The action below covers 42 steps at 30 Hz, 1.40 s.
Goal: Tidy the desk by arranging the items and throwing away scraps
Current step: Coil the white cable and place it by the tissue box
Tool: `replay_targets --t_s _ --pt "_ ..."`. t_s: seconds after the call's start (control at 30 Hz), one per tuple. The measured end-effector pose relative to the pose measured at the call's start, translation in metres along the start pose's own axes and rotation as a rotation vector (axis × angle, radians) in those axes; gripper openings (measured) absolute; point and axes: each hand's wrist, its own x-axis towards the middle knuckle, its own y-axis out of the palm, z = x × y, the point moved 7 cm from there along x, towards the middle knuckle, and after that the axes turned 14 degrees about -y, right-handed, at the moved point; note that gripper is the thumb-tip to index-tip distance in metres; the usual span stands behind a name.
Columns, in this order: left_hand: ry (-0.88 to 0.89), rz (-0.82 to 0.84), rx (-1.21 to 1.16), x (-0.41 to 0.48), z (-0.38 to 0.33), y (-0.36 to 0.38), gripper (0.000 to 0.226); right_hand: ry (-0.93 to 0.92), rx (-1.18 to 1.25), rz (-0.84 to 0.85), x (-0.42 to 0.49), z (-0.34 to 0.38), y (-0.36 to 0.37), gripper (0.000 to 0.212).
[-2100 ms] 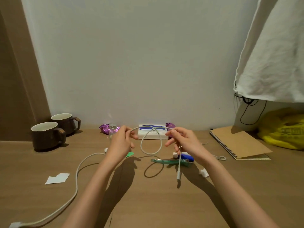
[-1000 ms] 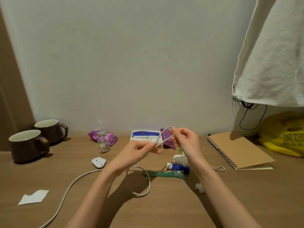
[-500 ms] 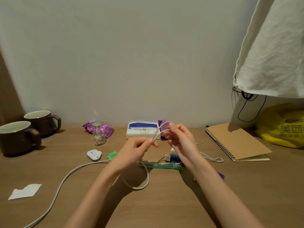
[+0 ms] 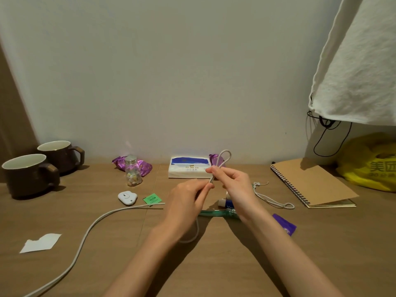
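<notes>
Since half a second earlier, the hands have drawn together and the folded loop of the white cable (image 4: 128, 208) stands higher. Right hand (image 4: 235, 185) pinches the doubled cable below the loop, and left hand (image 4: 187, 202) pinches it just beneath. The remainder trails left over the desk (image 4: 214, 271). Behind the hands lies a tissue pack (image 4: 188, 168); beneath them, a teal strip (image 4: 216, 213) and a blue-and-white tube (image 4: 226, 204). At left stand two brown mugs (image 4: 27, 174), a candy bottle (image 4: 134, 172), a white device (image 4: 127, 197) and a paper scrap (image 4: 40, 243). At right lie a string (image 4: 272, 201), a purple scrap (image 4: 284, 226) and a spiral notebook (image 4: 310, 185). Bare desk lies between the forearms; the wall bounds the rear.
</notes>
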Motion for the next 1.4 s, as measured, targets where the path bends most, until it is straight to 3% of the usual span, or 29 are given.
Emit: replay_targets --t_s 0.07,0.13,0.3,0.4,0.53,0.67,0.8,0.93,1.1,1.27,1.4 --pt "-0.078 0.118 -0.096 0.003 0.003 0.004 0.023 -0.01 0.057 -0.025 0.003 0.0 -0.004 0.02" --pt "-0.122 0.246 -0.239 0.005 0.004 0.004 0.018 0.016 0.278 -0.025 0.005 0.002 -0.004 0.022" --pt "-0.251 0.401 -0.421 0.01 0.016 -0.007 0.019 0.014 0.556 -0.095 0.01 0.004 -0.007 0.017" --pt "-0.272 0.441 -0.289 0.011 0.03 -0.011 0.018 -0.005 0.462 -0.136 0.012 0.004 -0.018 0.019" --pt "-0.269 0.442 -0.192 0.013 0.037 -0.013 0.014 -0.146 0.067 -0.109 0.013 0.017 -0.029 0.018" --pt "-0.199 0.347 -0.203 0.015 0.031 -0.016 0.009 -0.169 -0.15 0.084 0.01 0.009 -0.015 0.018" --pt "-0.086 0.23 -0.192 0.015 0.022 -0.016 0.013 -0.009 -0.113 0.248 -0.001 -0.01 0.004 0.019" --pt "-0.014 0.105 -0.163 0.017 0.02 -0.019 0.016 0.123 0.003 0.289 -0.009 -0.017 0.014 0.019" --pt "0.024 0.096 -0.213 0.014 0.016 -0.02 0.016 0.163 0.066 0.333 -0.012 -0.02 0.023 0.024" --pt "-0.052 0.078 -0.225 0.019 0.03 -0.025 0.008 0.126 -0.015 0.333 -0.004 -0.012 0.009 0.022" --pt "0.045 -0.016 -0.179 0.017 0.022 -0.036 0.008 0.04 -0.146 0.411 -0.006 -0.005 0.009 0.026"
